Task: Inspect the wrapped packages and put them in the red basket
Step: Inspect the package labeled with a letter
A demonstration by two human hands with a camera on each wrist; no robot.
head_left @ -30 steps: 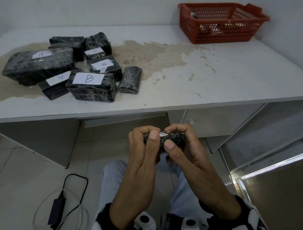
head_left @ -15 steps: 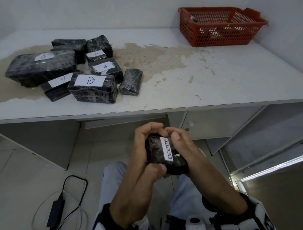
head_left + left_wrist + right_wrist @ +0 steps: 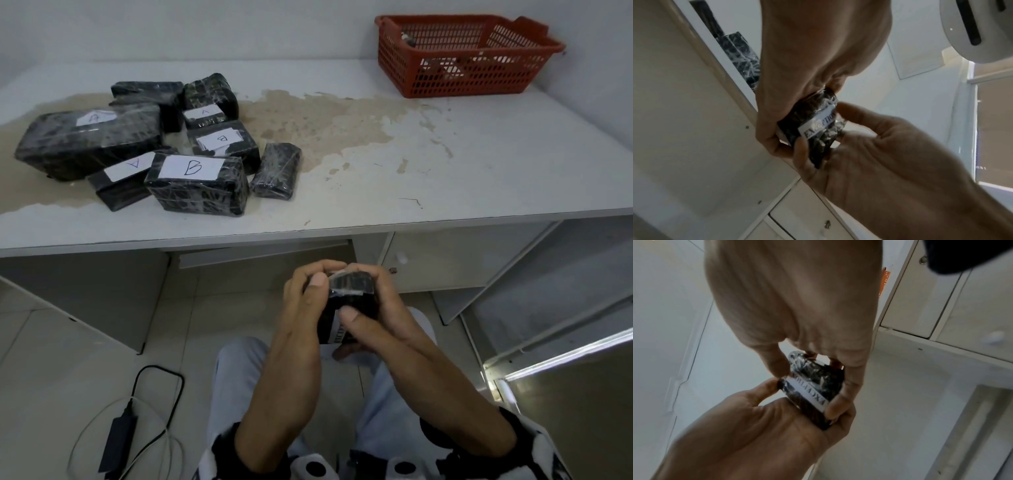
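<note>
Small wrapped package [image 3: 349,301] (label reading EXCEPTION) clamped between left hand [image 3: 305,301] and right hand [image 3: 380,308], both grips curled round it

Package [image 3: 349,301] label now tipped downward.

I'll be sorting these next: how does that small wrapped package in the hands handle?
The small package probably feels slick: its clear wrap shines. It seems firm, keeping flat faces under both hands' grip. Boxy, so unlikely to roll.
</note>
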